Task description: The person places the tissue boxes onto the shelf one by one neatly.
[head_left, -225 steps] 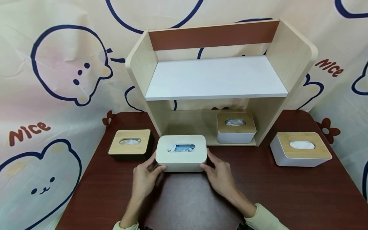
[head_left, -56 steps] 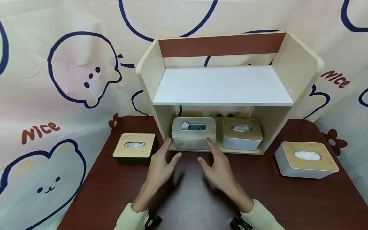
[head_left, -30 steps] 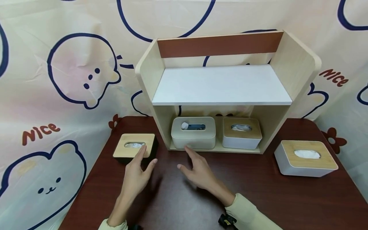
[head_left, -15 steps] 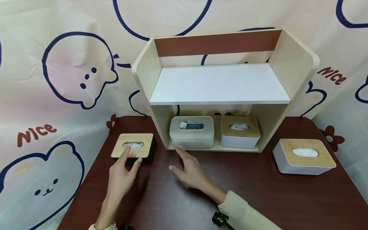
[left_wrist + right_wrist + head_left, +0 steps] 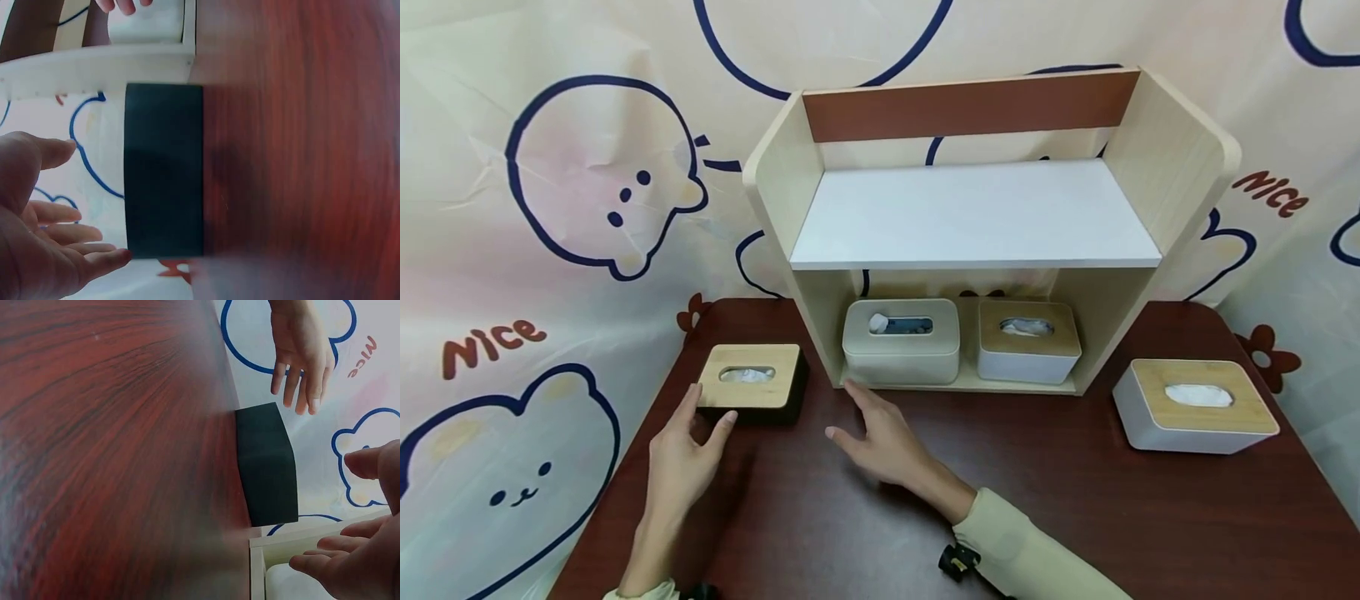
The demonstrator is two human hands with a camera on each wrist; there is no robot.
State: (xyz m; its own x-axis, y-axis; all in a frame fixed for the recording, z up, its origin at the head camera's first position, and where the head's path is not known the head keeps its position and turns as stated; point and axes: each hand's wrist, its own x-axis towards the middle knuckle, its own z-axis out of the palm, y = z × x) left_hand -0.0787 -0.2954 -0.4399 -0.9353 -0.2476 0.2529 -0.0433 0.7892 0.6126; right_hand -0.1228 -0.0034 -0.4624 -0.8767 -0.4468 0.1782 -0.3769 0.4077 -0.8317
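Head view: dark tissue box (image 5: 751,398) on the worktop (image 5: 820,533), left of the shelf unit (image 5: 973,217). Left hand (image 5: 679,465) near its left end, right hand (image 5: 887,437) off its right; both empty, fingers loose. Looks pre-grasp; next likely needs right hand closer.

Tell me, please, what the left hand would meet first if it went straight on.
The left hand would probably meet the black tissue box; depth is unclear, so it might skim past.

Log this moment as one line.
left hand: empty, near black box | right hand: empty, before shelf unit | inside shelf unit: cream box, white box
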